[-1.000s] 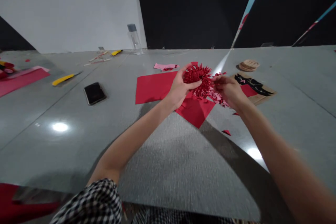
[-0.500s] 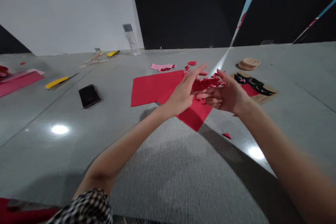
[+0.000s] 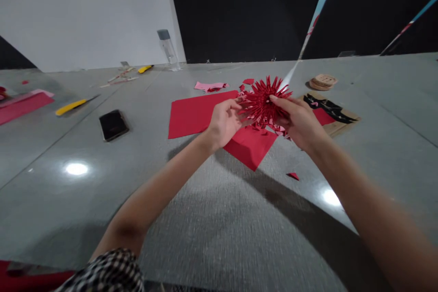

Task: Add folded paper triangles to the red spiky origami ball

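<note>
The right hand (image 3: pixel 301 121) is now holding the rosette (image 3: pixel 260 104), taking over from the left hand (image 3: pixel 224 123), which is loosening at its edge. The rosette, tilted away before, is showing its face.

Grey table (image 3: pixel 205 219), red paper (image 3: pixel 191 116), black phone (image 3: pixel 112 125), yellow cutter (image 3: pixel 71 107), bottle (image 3: pixel 167 50)

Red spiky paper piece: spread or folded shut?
Spread. The red spiky paper piece has points fanning outward around its centre, where the right hand's thumb presses.
</note>
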A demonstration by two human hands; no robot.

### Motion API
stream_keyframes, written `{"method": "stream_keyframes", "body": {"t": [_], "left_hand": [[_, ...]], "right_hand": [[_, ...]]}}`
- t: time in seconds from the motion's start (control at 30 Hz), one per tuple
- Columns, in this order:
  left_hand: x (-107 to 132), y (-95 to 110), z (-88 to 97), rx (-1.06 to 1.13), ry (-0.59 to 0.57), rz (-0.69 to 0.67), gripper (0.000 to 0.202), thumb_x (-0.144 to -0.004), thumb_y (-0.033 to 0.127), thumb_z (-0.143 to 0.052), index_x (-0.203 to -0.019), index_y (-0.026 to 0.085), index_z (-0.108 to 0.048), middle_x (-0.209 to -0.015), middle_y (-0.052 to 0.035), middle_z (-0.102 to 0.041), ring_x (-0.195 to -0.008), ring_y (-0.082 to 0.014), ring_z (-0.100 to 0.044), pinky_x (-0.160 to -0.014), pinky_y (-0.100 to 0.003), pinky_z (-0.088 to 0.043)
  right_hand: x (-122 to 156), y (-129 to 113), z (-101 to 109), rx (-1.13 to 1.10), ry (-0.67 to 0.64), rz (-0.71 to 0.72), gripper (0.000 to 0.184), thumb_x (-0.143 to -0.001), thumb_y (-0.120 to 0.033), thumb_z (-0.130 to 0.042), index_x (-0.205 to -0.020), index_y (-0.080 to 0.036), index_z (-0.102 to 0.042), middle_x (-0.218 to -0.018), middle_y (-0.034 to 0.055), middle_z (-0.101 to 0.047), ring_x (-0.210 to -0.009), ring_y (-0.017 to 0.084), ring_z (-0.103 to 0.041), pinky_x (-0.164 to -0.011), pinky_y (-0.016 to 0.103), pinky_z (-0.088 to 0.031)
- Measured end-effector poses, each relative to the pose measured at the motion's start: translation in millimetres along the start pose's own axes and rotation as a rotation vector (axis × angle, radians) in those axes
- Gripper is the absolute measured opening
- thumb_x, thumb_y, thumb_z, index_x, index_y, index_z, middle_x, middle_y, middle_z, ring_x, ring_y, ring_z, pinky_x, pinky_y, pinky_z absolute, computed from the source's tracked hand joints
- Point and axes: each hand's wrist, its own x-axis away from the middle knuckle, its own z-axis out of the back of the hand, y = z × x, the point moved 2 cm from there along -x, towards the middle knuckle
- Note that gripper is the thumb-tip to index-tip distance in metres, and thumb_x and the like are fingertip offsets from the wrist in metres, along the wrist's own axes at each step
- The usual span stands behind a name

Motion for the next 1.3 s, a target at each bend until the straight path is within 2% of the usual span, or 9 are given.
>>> {"method": "stream_keyframes", "body": {"t": [0.07, 0.13, 0.2, 0.3, 0.47, 0.7, 0.87, 1.1, 1.3], "left_hand": [[5.4, 6.1, -10.2, 0.086, -0.029, 0.024, 0.02, -0.091, 0.038, -0.057, -0.105, 0.024, -0.061, -0.128, -0.0105, -0.074, -0.127, -0.0292, -0.068, -0.105, -0.049, -0.058], [10.7, 9.4, -19.7, 0.107, 0.02, 0.004, 0.02, -0.089, 0.032, -0.069, -0.104, 0.023, -0.06, -0.12, -0.0092, -0.076, -0.124, -0.0284, -0.069, -0.104, -0.046, -0.058], [14.9, 10.4, -27.4, 0.09, 0.054, -0.012, 0.023, -0.09, 0.023, -0.07, -0.11, 0.021, -0.061, -0.122, -0.0095, -0.074, -0.126, -0.0279, -0.068, -0.108, -0.046, -0.056], [17.9, 10.8, -31.3, 0.056, 0.119, -0.072, 0.023, -0.093, 0.022, -0.069, -0.114, 0.018, -0.06, -0.124, -0.0105, -0.072, -0.129, -0.0287, -0.067, -0.112, -0.049, -0.054], [13.6, 8.5, -23.6, -0.13, 0.137, -0.191, 0.023, -0.096, 0.025, -0.067, -0.117, 0.02, -0.058, -0.134, -0.011, -0.07, -0.136, -0.0276, -0.063, -0.123, -0.049, -0.045], [11.0, 11.4, -11.1, -0.584, 0.178, -0.473, 0.027, -0.098, 0.034, -0.065, -0.123, 0.024, -0.059, -0.13, -0.0081, -0.076, -0.122, -0.0244, -0.071, -0.11, -0.042, -0.054], [12.7, 11.6, -8.3, -0.731, 0.189, -0.586, 0.029, -0.102, 0.036, -0.061, -0.128, 0.025, -0.059, -0.129, -0.0076, -0.076, -0.121, -0.0239, -0.071, -0.106, -0.039, -0.054], [10.3, 8.7, -4.7, -0.76, 0.236, -0.684, 0.024, -0.104, 0.03, -0.058, -0.127, 0.027, -0.059, -0.126, -0.0047, -0.076, -0.119, -0.0215, -0.071, -0.105, -0.036, -0.055], [12.8, 8.3, -8.1, -0.772, 0.244, -0.721, 0.023, -0.105, 0.025, -0.054, -0.127, 0.028, -0.058, -0.126, -0.004, -0.075, -0.119, -0.0204, -0.071, -0.105, -0.035, -0.056]], "right_hand": [[3.3, 1.9, -4.5, -0.006, -0.037, 0.026, 0.015, -0.081, -0.035, -0.081, -0.084, -0.022, -0.074, -0.089, 0.0038, -0.074, -0.08, 0.016, -0.066, -0.066, 0.026, -0.055], [5.6, 3.9, -8.5, 0.01, -0.078, 0.046, 0.018, -0.08, -0.037, -0.082, -0.086, -0.022, -0.075, -0.087, 0.0027, -0.074, -0.079, 0.015, -0.067, -0.068, 0.026, -0.056], [6.1, 5.2, -10.7, 0.053, -0.098, 0.081, 0.019, -0.081, -0.04, -0.081, -0.087, -0.022, -0.075, -0.084, 0.0019, -0.073, -0.08, 0.016, -0.068, -0.071, 0.028, -0.058], [4.7, 5.1, -8.9, 0.147, -0.063, 0.17, 0.016, -0.082, -0.038, -0.079, -0.085, -0.022, -0.075, -0.081, 0.0016, -0.073, -0.082, 0.018, -0.07, -0.076, 0.031, -0.058], [7.0, -0.5, -1.4, 0.352, 0.02, 0.322, 0.016, -0.082, -0.034, -0.079, -0.075, -0.02, -0.076, -0.072, 0.002, -0.071, -0.072, 0.018, -0.065, -0.065, 0.033, -0.052], [18.8, -8.0, -3.9, 0.549, 0.076, 0.472, 0.015, -0.085, -0.033, -0.077, -0.082, -0.019, -0.082, -0.069, 0.001, -0.072, -0.064, 0.016, -0.06, -0.059, 0.031, -0.044], [25.1, -6.2, -8.1, 0.676, 0.156, 0.58, 0.017, -0.089, -0.033, -0.075, -0.089, -0.019, -0.084, -0.065, 0.0001, -0.071, -0.06, 0.014, -0.058, -0.056, 0.03, -0.039], [24.3, -6.8, -11.7, 0.529, 0.093, 0.543, 0.016, -0.088, -0.032, -0.077, -0.098, -0.021, -0.085, -0.088, 0.0044, -0.082, -0.072, 0.019, -0.07, -0.067, 0.034, -0.052], [23.8, -8.6, -8.0, 0.592, 0.098, 0.484, 0.013, -0.087, -0.028, -0.077, -0.092, -0.022, -0.087, -0.076, 0.0031, -0.079, -0.066, 0.018, -0.066, -0.061, 0.034, -0.048]]}}
